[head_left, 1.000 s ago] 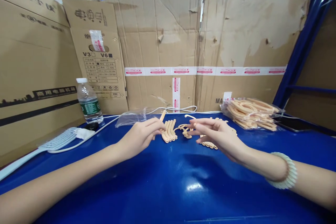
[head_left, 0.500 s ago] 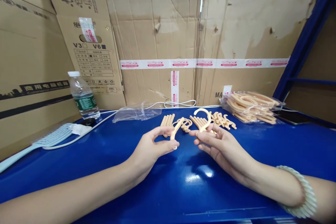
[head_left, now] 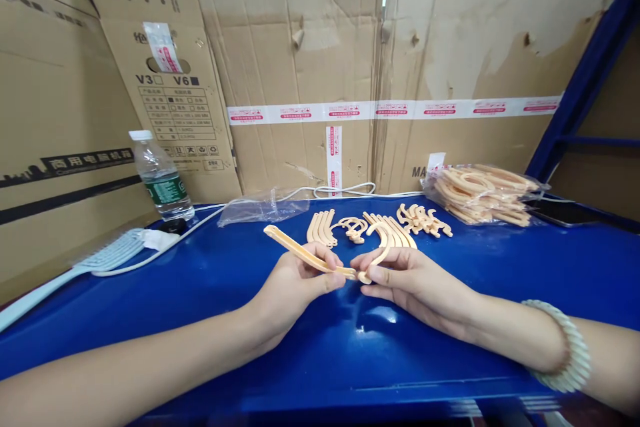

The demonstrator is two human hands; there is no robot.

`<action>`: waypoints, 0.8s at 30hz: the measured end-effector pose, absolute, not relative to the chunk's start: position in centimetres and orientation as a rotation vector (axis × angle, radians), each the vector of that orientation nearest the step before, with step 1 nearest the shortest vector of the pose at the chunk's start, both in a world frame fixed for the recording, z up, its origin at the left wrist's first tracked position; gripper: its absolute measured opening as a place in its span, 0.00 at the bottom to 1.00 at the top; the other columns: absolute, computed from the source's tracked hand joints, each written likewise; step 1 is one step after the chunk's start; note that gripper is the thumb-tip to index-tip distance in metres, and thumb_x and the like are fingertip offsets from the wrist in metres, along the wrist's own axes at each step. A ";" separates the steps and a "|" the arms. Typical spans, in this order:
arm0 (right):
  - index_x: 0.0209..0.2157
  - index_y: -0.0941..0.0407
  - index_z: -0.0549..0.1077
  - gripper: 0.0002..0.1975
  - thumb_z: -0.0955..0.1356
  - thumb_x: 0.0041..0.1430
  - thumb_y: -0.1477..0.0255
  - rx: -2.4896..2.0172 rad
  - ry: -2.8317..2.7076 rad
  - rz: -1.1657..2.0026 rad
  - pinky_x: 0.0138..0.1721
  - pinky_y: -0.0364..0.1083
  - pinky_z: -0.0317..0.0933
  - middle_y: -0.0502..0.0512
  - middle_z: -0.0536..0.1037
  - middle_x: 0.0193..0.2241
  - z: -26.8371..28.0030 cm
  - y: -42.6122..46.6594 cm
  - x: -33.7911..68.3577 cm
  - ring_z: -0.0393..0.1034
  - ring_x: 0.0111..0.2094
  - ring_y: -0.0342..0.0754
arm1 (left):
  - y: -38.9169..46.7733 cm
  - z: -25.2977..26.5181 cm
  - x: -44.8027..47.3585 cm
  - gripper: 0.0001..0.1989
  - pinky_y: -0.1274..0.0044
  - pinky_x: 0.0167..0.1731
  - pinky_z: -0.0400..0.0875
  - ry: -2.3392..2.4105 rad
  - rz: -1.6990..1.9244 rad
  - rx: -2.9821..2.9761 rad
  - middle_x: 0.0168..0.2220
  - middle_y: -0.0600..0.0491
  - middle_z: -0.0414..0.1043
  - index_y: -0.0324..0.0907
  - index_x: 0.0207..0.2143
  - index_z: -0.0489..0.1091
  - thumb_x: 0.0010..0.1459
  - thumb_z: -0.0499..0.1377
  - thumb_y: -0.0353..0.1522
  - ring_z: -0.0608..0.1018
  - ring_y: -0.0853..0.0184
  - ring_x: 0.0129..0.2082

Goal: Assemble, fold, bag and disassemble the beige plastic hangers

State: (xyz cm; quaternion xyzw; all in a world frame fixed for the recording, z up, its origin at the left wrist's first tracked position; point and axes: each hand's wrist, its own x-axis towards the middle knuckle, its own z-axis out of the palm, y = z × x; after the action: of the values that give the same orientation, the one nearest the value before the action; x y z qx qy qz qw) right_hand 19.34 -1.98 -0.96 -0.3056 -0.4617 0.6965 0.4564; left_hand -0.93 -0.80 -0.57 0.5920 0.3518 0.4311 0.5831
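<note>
My left hand (head_left: pixel 295 287) pinches a long, slightly curved beige hanger arm (head_left: pixel 286 244) between thumb and fingers. It slants up to the left, and its lower right end points at my right hand (head_left: pixel 425 283). That hand is closed on a beige hanger hook (head_left: pixel 385 240), its curve upward and its thick base low. The arm's end and the hook's base nearly meet; whether they touch I cannot tell. Just beyond the hands lie a row of hanger arms (head_left: pixel 320 227), a few linked curved pieces (head_left: pixel 354 227), a second row of arms (head_left: pixel 395 230) and a pile of hooks (head_left: pixel 424 219).
A clear bag of beige hanger parts (head_left: pixel 483 193) lies at the back right, beside a dark phone (head_left: pixel 565 212). On the left are a water bottle (head_left: pixel 165 180), a pale blue brush (head_left: pixel 113 250) and a white cable (head_left: pixel 205 223). Cardboard (head_left: pixel 300 160) walls the blue table (head_left: pixel 200 380).
The hanger arm in my left hand has swung from nearly upright to slanting left. My right hand has tilted and lowered the hook, and the two parts have come together.
</note>
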 end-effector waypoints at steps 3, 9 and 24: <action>0.29 0.59 0.79 0.11 0.80 0.44 0.71 -0.753 -1.148 1.748 0.39 0.40 0.71 0.54 0.79 0.37 -1.0 -1.9 19.4 0.74 0.37 0.44 | -1.1 -0.7 -0.9 0.10 0.77 0.40 0.64 0.843 0.979 1.478 0.31 0.56 0.71 0.40 0.29 0.66 0.49 0.67 0.30 0.74 0.68 0.37; 0.33 0.61 0.78 0.12 0.78 0.50 0.70 -0.706 -1.240 1.830 0.41 0.43 0.71 0.55 0.79 0.32 -0.6 -1.6 19.4 0.75 0.35 0.44 | -2.0 -0.3 -0.7 0.11 0.79 0.36 0.67 0.809 0.993 1.546 0.28 0.57 0.68 0.39 0.25 0.66 0.50 0.66 0.31 0.73 0.70 0.33; 0.28 0.61 0.74 0.16 0.80 0.44 0.68 -0.800 -1.314 1.743 0.37 0.42 0.71 0.52 0.78 0.27 -0.6 -2.0 19.2 0.76 0.29 0.43 | -2.2 -0.5 -0.9 0.09 0.75 0.33 0.71 0.876 0.973 1.867 0.28 0.51 0.73 0.40 0.24 0.69 0.52 0.65 0.33 0.77 0.64 0.31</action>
State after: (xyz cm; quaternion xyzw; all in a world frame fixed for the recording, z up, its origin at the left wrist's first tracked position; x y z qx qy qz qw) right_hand 19.22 -2.00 -0.55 -0.3159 -0.5186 0.6882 0.3971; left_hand -0.87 -2.18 -0.50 0.7439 0.3490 0.3876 0.4178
